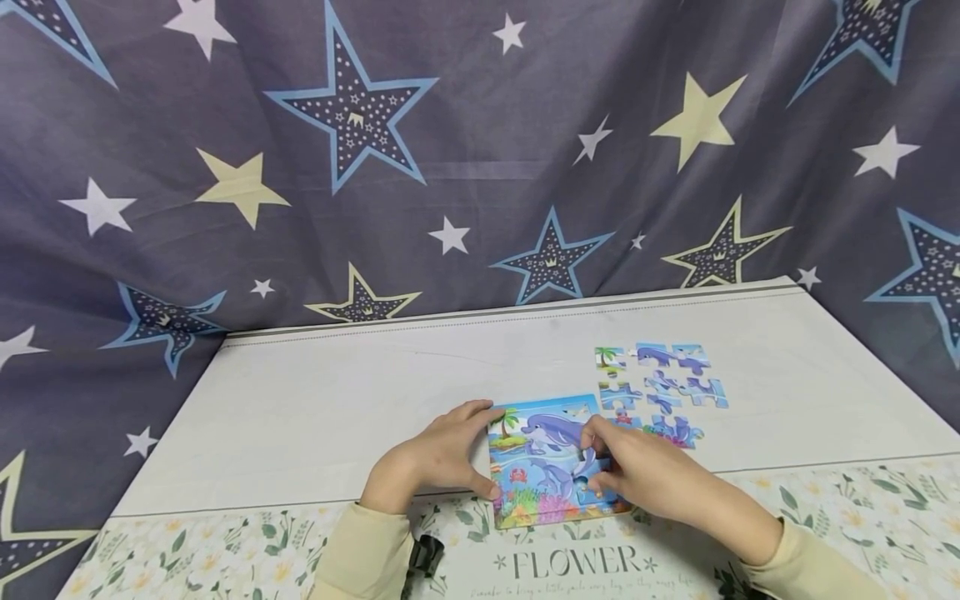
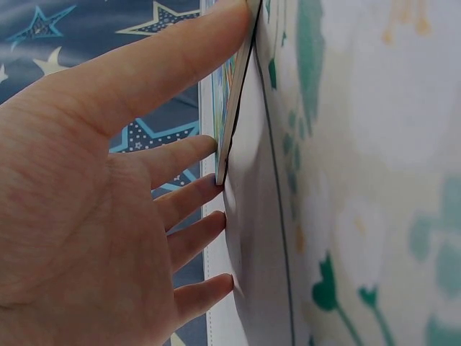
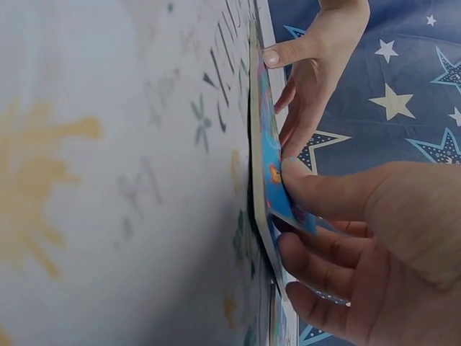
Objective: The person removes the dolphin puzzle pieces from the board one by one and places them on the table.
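A jigsaw puzzle with dolphins, a palm tree and a crab [image 1: 517, 475] sits in a flat puzzle board [image 1: 551, 523] at the table's front. My left hand [image 1: 442, 450] rests at the board's left side, its fingers spread and fairly straight; thumb and index finger touch the edge. Over the board's right side, my right hand [image 1: 648, 471] pinches a blue puzzle piece [image 3: 299, 216] between thumb and fingers, one side tilted up from the board. In the right wrist view a dark gap shows under that piece. The right hand partly covers the board's right edge in the head view.
Several loose puzzle pieces [image 1: 663, 392] lie behind and right of the board, some joined or close together. The white tabletop [image 1: 337, 417] has a floral cloth [image 1: 847, 517] with lettering along the front. A star-patterned curtain [image 1: 465, 167] hangs behind and at both sides.
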